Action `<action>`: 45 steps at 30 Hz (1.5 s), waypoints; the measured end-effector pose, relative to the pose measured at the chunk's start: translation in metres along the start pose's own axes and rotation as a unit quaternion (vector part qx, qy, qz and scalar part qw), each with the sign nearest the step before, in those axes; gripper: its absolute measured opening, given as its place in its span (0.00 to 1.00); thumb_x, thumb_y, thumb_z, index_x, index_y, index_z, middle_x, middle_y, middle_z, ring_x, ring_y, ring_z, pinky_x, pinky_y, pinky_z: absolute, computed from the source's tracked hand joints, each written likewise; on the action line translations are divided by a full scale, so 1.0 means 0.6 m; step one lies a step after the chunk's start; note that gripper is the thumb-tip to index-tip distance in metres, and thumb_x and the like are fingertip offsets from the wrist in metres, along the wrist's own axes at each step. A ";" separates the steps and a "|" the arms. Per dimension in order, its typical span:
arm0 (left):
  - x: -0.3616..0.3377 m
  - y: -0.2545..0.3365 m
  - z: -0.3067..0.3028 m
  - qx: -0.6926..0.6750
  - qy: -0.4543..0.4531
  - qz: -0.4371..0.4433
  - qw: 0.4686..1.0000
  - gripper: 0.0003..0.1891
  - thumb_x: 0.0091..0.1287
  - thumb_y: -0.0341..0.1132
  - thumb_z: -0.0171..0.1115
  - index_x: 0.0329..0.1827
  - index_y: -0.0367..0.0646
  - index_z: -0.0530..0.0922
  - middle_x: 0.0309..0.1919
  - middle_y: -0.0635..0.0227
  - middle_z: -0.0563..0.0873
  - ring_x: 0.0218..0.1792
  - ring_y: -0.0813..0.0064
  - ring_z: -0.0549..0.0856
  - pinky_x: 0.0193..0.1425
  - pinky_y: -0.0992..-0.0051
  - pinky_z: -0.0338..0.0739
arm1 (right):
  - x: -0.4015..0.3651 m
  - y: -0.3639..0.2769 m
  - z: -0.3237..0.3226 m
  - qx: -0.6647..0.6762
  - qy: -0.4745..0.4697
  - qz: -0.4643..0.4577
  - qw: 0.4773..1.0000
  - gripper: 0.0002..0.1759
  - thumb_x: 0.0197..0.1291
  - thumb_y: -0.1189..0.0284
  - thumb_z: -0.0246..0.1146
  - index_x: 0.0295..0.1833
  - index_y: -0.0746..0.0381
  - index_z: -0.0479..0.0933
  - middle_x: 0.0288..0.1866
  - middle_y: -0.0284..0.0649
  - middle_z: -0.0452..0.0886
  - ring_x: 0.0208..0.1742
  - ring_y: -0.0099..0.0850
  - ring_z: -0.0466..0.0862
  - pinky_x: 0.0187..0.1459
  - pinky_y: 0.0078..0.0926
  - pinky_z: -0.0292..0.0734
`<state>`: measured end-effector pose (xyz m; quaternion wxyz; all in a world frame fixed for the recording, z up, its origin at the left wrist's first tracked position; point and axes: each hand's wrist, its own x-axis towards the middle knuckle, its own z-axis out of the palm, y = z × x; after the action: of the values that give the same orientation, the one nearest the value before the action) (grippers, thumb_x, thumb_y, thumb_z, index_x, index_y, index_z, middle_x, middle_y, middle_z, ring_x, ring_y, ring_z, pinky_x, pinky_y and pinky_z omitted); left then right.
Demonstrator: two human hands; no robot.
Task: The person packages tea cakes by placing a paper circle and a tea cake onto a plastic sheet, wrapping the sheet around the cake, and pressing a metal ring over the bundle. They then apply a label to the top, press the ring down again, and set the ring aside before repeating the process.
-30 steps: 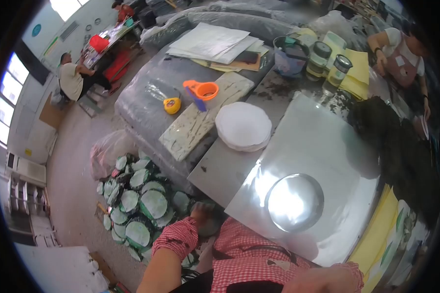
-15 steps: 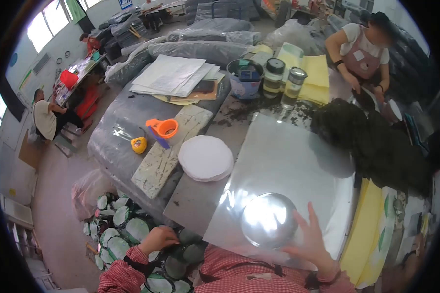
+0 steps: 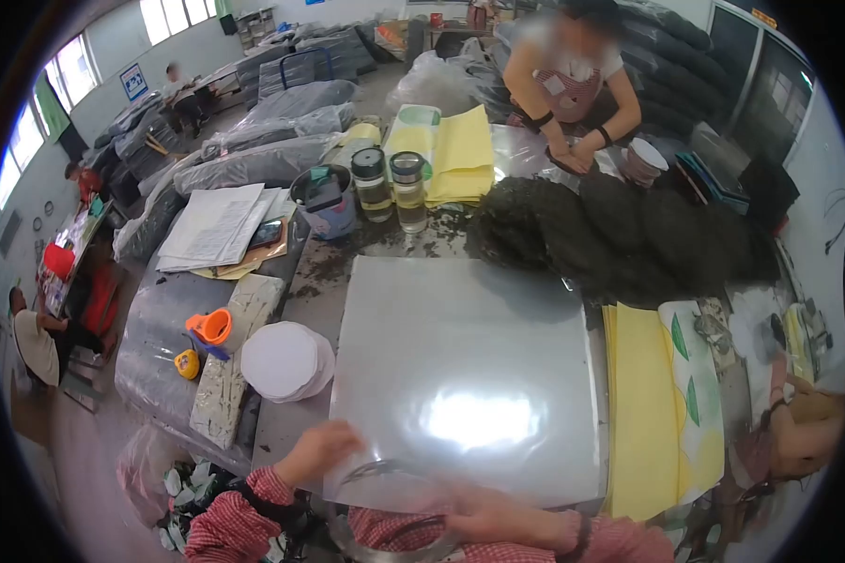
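Observation:
A shiny ring (image 3: 344,535) is tilted at the front edge of the large glossy clear sheet (image 3: 460,328). Checked red cloth shows through its middle. My right hand (image 3: 498,514) grips the ring's right side, blurred by motion. Close to the ring's upper left is my left hand (image 3: 319,452); its fingers are smeared, and whether they touch the rim cannot be made out. Left of the sheet lies a stack of white round discs (image 3: 286,359).
Dark fibrous material (image 3: 620,235) is heaped behind the sheet. Yellow paper (image 3: 638,403) lies at right. Two lidded jars (image 3: 408,192) stand by a bucket (image 3: 327,211). An orange tape dispenser (image 3: 211,326) sits at left. A co-worker (image 3: 573,84) works across the table.
The ring has left the sheet and come down towards me in my right hand. My left hand has risen to the sheet's front edge. The view has swung right.

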<state>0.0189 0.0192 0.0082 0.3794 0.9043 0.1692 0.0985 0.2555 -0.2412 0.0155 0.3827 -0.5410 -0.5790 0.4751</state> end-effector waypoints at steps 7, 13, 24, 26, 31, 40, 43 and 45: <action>-0.024 0.048 0.007 0.198 -0.101 0.092 0.971 0.08 0.60 0.38 0.72 0.38 0.47 0.86 0.38 0.68 0.84 0.44 0.61 0.82 0.50 0.63 0.78 | 0.052 0.083 -0.076 -0.126 0.172 0.127 0.969 0.39 0.59 0.55 0.73 0.67 0.71 0.72 0.79 0.66 0.59 0.73 0.69 0.67 0.68 0.46 0.73; 0.043 0.035 -0.041 0.317 0.133 -0.022 0.939 0.22 0.59 0.37 0.73 0.56 0.42 0.82 0.56 0.56 0.83 0.60 0.50 0.80 0.65 0.59 0.74 | -0.092 0.268 0.017 -0.238 0.173 0.070 0.953 0.29 0.64 0.65 0.66 0.70 0.59 0.73 0.65 0.52 0.76 0.64 0.48 0.77 0.61 0.42 0.76; 0.040 -0.060 -0.065 0.477 0.209 -0.091 0.849 0.22 0.60 0.38 0.73 0.54 0.33 0.82 0.56 0.50 0.87 0.51 0.54 0.89 0.48 0.65 0.84 | -0.049 0.081 -0.554 -0.567 0.435 0.036 0.699 0.44 0.55 0.73 0.68 0.77 0.70 0.60 0.76 0.59 0.64 0.76 0.54 0.66 0.75 0.48 0.64; 0.033 -0.077 -0.057 0.466 0.215 -0.095 0.853 0.21 0.58 0.37 0.74 0.52 0.36 0.83 0.46 0.54 0.90 0.38 0.57 0.91 0.39 0.66 0.83 | -0.014 0.122 -0.696 -0.666 0.470 0.109 0.569 0.41 0.58 0.75 0.65 0.78 0.66 0.61 0.79 0.58 0.61 0.79 0.54 0.63 0.76 0.50 0.61; 0.021 -0.060 -0.076 0.401 0.222 -0.114 0.881 0.14 0.60 0.35 0.73 0.46 0.39 0.84 0.35 0.58 0.90 0.29 0.60 0.89 0.32 0.65 0.80 | -0.056 0.229 -0.858 -0.549 0.511 0.159 0.642 0.24 0.71 0.72 0.61 0.71 0.57 0.75 0.70 0.54 0.76 0.73 0.52 0.73 0.72 0.47 0.67; 0.126 0.112 -0.011 0.277 0.338 0.132 0.890 0.14 0.59 0.21 0.66 0.48 0.40 0.88 0.41 0.58 0.92 0.40 0.59 0.93 0.43 0.67 0.87 | -0.087 0.026 -0.602 -0.175 0.720 -0.067 0.668 0.22 0.80 0.70 0.53 0.73 0.65 0.72 0.66 0.48 0.81 0.62 0.34 0.82 0.60 0.28 0.76; 0.220 0.163 0.103 0.209 0.189 0.202 0.938 0.17 0.54 0.28 0.71 0.48 0.46 0.88 0.51 0.65 0.90 0.55 0.65 0.89 0.59 0.64 0.83 | -0.050 0.046 -0.474 0.255 0.666 -0.172 0.680 0.24 0.78 0.69 0.55 0.74 0.68 0.69 0.65 0.47 0.80 0.56 0.33 0.82 0.57 0.28 0.78; 0.216 0.123 0.176 0.209 0.138 0.162 0.955 0.16 0.59 0.30 0.71 0.51 0.46 0.87 0.54 0.66 0.89 0.57 0.67 0.88 0.61 0.65 0.82 | -0.040 0.039 -0.391 0.042 0.627 -0.049 0.776 0.23 0.76 0.72 0.56 0.72 0.68 0.72 0.67 0.49 0.78 0.61 0.38 0.81 0.60 0.33 0.79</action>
<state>0.1880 -0.0487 -0.0055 0.1342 0.9561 0.0878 0.2451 0.4893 -0.2337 0.0544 0.7062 -0.6734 -0.2156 0.0350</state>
